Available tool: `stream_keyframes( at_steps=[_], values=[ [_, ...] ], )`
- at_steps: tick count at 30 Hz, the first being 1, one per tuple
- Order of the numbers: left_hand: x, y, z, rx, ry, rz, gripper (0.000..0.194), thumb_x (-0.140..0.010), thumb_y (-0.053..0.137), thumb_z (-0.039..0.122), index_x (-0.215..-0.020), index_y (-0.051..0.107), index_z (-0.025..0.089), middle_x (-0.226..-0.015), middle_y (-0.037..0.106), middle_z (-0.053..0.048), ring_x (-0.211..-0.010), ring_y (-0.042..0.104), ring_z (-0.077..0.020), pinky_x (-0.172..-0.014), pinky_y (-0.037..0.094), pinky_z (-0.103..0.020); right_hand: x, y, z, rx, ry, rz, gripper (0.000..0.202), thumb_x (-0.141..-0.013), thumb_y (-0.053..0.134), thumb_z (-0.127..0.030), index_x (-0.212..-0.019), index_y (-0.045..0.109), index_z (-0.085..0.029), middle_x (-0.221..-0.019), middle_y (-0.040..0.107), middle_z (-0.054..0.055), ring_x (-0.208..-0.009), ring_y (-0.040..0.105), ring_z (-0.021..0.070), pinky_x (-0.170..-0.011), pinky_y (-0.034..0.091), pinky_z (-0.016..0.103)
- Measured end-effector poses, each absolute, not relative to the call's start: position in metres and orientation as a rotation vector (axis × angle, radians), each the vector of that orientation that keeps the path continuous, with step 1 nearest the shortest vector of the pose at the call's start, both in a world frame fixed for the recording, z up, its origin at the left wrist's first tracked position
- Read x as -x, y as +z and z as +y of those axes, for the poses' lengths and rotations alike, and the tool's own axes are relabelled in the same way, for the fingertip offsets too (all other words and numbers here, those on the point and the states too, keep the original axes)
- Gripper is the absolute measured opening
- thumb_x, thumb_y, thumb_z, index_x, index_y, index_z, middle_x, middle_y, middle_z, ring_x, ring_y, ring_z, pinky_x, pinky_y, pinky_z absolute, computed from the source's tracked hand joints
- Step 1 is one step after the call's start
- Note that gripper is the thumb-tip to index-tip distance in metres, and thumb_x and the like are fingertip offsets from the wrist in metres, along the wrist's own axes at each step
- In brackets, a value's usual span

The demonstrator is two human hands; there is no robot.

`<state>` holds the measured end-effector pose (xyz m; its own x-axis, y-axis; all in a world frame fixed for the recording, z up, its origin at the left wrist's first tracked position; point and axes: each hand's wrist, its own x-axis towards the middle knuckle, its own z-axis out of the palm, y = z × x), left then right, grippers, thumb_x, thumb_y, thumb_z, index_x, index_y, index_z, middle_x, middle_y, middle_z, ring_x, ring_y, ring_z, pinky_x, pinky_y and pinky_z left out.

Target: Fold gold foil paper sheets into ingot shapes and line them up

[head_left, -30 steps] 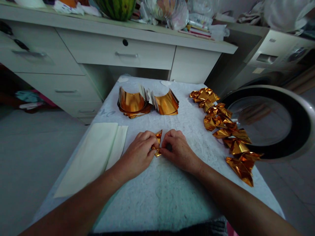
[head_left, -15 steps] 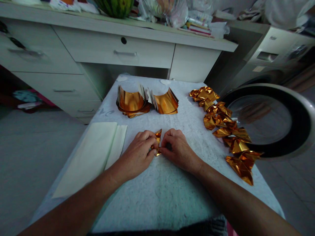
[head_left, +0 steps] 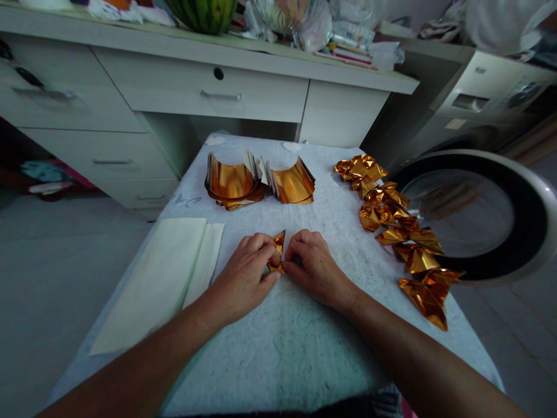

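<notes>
A small piece of folded gold foil paper (head_left: 279,239) lies on the cloth-covered table (head_left: 278,342) between my two hands. My left hand (head_left: 249,268) is closed on its left side, with the fingers curled over it. From the other side my right hand (head_left: 317,264) pinches its lower right edge between thumb and curled forefinger. Much of the piece is hidden by the fingers. Beyond the hands stand two curved stacks of gold foil sheets, a left stack (head_left: 232,181) and a right stack (head_left: 294,182). Several folded gold foil pieces (head_left: 418,255) run down the table's right side.
Pale folded paper sheets (head_left: 150,278) lie at the table's left. Behind the table is a white drawer desk (head_left: 256,96) bearing a watermelon (head_left: 202,13) and plastic bags (head_left: 313,26). A washing machine's open round door (head_left: 537,215) sits close to the right edge.
My left thumb has shifted slightly down and right over the lower end of the foil piece, covering its bottom tip. My right hand stays nearly in place.
</notes>
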<state>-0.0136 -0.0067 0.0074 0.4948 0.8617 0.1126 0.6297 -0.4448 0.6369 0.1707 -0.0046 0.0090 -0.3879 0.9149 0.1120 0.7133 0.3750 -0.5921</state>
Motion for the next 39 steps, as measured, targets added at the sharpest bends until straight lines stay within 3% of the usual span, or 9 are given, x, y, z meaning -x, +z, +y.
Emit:
stream_keyframes(
  at_steps=[17,22,30,39],
  values=[
    [0.0133,0.0071,-0.0072,-2.219,0.568,1.223,0.013,-0.079,0.061,0.011,-0.087,0.055,0.019,-0.103,0.052,-0.004,-0.104,0.047,-0.0233,-0.092,0.042,-0.041,-0.1680,0.0065,-0.0049,1.444,0.617,-2.215,0.009,-0.079,0.065,-0.012,-0.074,0.062,-0.017,-0.091,0.056,0.005,-0.089,0.047,0.0198,-0.083,0.037,0.035],
    [0.0125,0.0064,-0.0065,-2.207,0.576,1.229,0.012,-0.078,0.062,0.012,-0.085,0.057,0.020,-0.104,0.052,-0.004,-0.104,0.048,-0.0236,-0.093,0.043,-0.042,-0.1688,0.0061,-0.0060,1.475,0.561,-2.254,0.002,-0.082,0.062,-0.016,-0.082,0.061,-0.018,-0.094,0.055,0.006,-0.093,0.046,0.0219,-0.084,0.036,0.037],
    [0.0129,0.0072,-0.0066,-2.201,0.581,1.232,0.007,-0.081,0.063,0.014,-0.085,0.059,0.019,-0.105,0.053,-0.005,-0.105,0.049,-0.0239,-0.094,0.043,-0.041,-0.1693,0.0088,-0.0080,1.518,0.503,-2.281,0.015,-0.081,0.063,-0.028,-0.089,0.055,-0.019,-0.096,0.053,0.006,-0.094,0.044,0.0247,-0.081,0.036,0.039],
    [0.0128,0.0074,-0.0067,-2.202,0.564,1.247,0.013,-0.078,0.065,0.011,-0.086,0.060,0.020,-0.107,0.053,-0.004,-0.107,0.049,-0.0236,-0.095,0.043,-0.042,-0.1743,0.0108,-0.0082,1.571,0.477,-2.265,0.032,-0.081,0.065,-0.028,-0.109,0.053,-0.020,-0.111,0.052,0.009,-0.101,0.045,0.0272,-0.087,0.039,0.043]
  ],
)
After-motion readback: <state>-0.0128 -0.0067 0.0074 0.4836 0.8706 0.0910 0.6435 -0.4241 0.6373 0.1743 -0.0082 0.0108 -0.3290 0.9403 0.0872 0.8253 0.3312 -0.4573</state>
